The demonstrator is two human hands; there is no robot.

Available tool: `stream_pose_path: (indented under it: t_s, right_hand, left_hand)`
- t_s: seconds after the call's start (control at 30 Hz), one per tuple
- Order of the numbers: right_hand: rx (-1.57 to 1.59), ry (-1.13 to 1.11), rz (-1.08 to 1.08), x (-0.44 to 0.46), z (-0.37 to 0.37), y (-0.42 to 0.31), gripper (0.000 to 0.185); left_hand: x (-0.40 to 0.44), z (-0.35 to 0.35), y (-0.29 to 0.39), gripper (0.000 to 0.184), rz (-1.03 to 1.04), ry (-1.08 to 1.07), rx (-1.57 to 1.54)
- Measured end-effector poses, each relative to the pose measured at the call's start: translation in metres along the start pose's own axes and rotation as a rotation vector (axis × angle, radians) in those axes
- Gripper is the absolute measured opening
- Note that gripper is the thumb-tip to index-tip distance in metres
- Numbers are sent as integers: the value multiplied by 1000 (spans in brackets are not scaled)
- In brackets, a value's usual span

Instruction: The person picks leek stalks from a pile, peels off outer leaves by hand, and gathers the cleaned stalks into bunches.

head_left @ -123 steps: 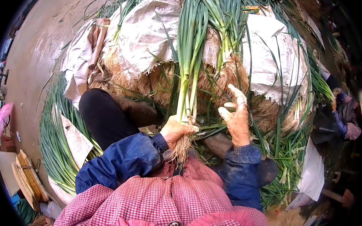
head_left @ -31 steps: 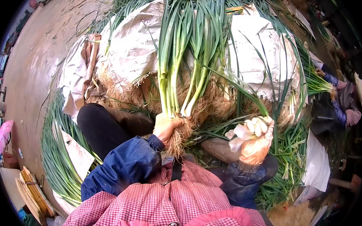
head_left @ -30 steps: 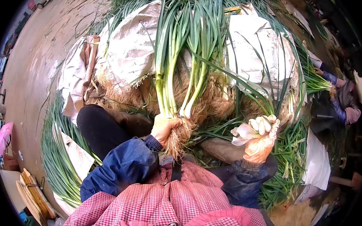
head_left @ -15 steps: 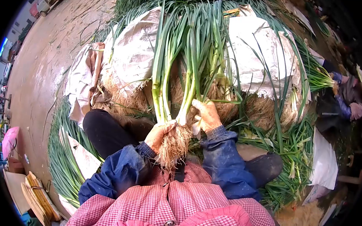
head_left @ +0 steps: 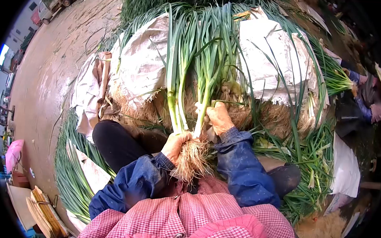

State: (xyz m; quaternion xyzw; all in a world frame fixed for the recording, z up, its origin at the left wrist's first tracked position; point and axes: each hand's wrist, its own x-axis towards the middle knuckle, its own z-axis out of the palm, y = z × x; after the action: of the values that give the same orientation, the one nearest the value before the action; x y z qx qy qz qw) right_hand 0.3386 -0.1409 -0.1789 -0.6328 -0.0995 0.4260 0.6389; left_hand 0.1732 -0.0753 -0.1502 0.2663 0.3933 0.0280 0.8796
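Note:
My left hand (head_left: 174, 147) is closed around the lower ends of a bunch of green onions (head_left: 203, 103), just above their tangled, pale brown roots (head_left: 192, 161). The long stalks point away from me, white at the base and dark green toward the tips. My right hand (head_left: 220, 118) is beside the right-hand stalks, its fingers bent and pinching at a stalk a little above the roots. Part of its grip is hidden behind the hand. Behind the bunch lie more green onions, roots toward me, partly under a white sack (head_left: 142, 60) on the left and another white sack (head_left: 269, 58) on the right.
Loose green leaves (head_left: 308, 168) lie around my right knee. More green onions (head_left: 74, 160) are stacked at my left. At far right, a person's hand (head_left: 354, 89) is by another bunch. A pink umbrella (head_left: 14, 155) and wet muddy ground (head_left: 45, 94) are on the left.
The right-hand stalks stand more upright and closer together. My right hand has moved slightly up along them, fingers still bent. My left hand keeps its grip; the whole view has shifted slightly.

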Motion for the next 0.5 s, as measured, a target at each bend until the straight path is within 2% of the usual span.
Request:
stream_pose_path:
  t_s: [0.03,0.1,0.17,0.23,0.27,0.3,0.37,0.43,0.5]
  right_hand:
    - [-103,15,-102,2,3,2,15]
    - [193,134,1,-30,3,-14,15]
    - [323,83,-77,-53,-16,-2,17]
    - [468,144,-195,-68,-23,8,22]
    - [680,142,-123,-71,-16,2,25]
    - [753,142,-56,-73,-18,-3,22]
    - [719,25,-137,-77,-37,-20,23]
    - [643,117,-230,-71,-70,-28,25]
    - [686,172,-167,-57,-89,-19,27]
  left_hand:
    - [1,-7,0,14,-38,-54,-126]
    - [-5,-6,1,17,-75,-57,-267]
    - [-2,-12,-1,20,-66,-144,-308]
    - [3,-7,-7,18,-200,-150,-367]
    - [5,-1,-3,20,-279,-295,-370]
    - [4,0,-3,20,-291,-301,-357]
    - [0,8,9,24,-279,-185,-309]
    - [-8,7,13,29,-203,-115,-261]
    - [-2,-1,10,23,-241,-174,-322]
